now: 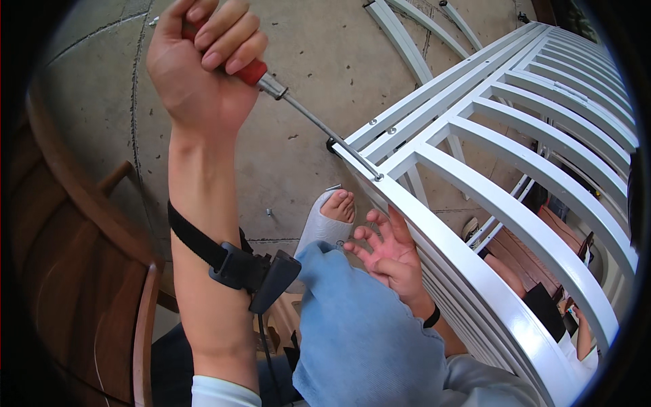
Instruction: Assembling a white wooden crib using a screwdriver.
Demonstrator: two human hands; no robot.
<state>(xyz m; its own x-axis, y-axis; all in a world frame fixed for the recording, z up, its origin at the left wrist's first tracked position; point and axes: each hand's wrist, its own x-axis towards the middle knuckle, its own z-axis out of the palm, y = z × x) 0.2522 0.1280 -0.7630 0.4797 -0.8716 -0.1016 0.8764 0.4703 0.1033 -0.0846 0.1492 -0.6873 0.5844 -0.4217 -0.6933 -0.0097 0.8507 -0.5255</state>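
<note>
My left hand (207, 68) is closed around the red handle of a screwdriver (313, 117), palm side up. The long shaft slants down to the right, and its tip meets a screw (378, 177) at the corner of a white slatted frame (468, 271). Below that corner, my right hand (390, 254) is held palm up with its fingers apart and nothing in it. One of its fingertips is close to the side of the frame's rail; whether it touches cannot be told. A black strap with a clip (241, 266) sits on my left forearm.
A brown wooden chair (88, 271) stands at left. Loose white bars (400, 37) lie on the concrete floor (305, 88) at the far side. A small screw (269, 212) is on the floor near my slippered foot (329, 217). Another person's arm (583, 332) shows through the slats.
</note>
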